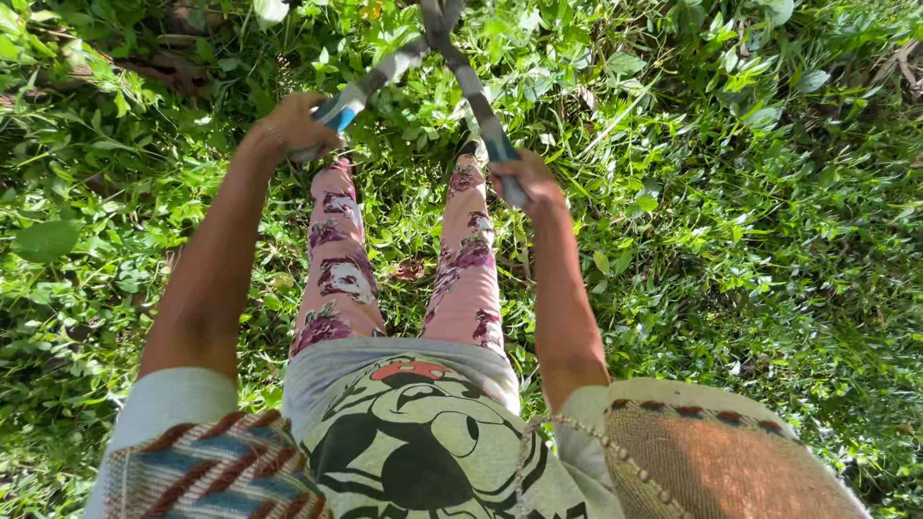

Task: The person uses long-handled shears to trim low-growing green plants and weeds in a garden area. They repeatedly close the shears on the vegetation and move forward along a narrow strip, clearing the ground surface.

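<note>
The two long handles of a pair of hedge shears (437,58), reaching up towards twelve o'clock over leafy ground plants (750,192), are gripped by the left hand (293,125) and the right hand (527,181), each fist closed around a blue-banded grip.

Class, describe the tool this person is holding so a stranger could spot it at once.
Start from the leafy green ground cover and find both raised hands. Between them run long-handled garden shears, left hand and right hand each gripping one handle. Grey metal arms with blue grips distinguish them from the foliage.
</note>
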